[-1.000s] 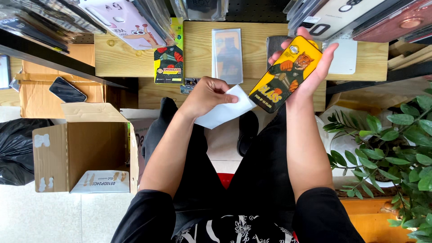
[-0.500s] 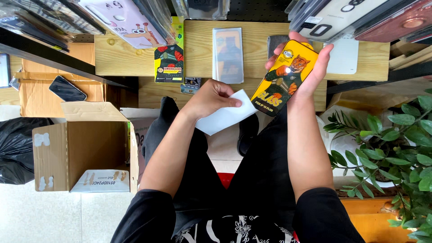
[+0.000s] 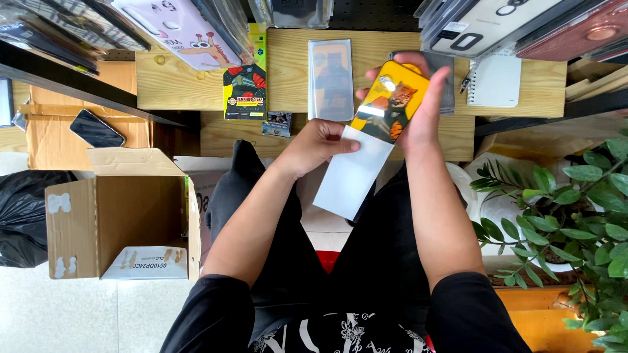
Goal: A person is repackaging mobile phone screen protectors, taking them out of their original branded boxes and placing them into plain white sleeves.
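My right hand holds a yellow phone case with a tiger picture in a glossy clear sleeve, up in front of the wooden table. My left hand pinches the top of a white card that sticks out of the sleeve's lower end, slanting down over my lap. On the table behind the hands lie a clear packet with an orange insert and a flat black and green packet.
An open cardboard box stands on the floor at the left, beside a black bag. A dark phone lies on a carton. A potted plant is at the right. Phone cases hang along the top.
The white card has come to stick out of the lower end of the yellow case's sleeve, with my left hand pinching its top. My right hand has tilted the case more upright.
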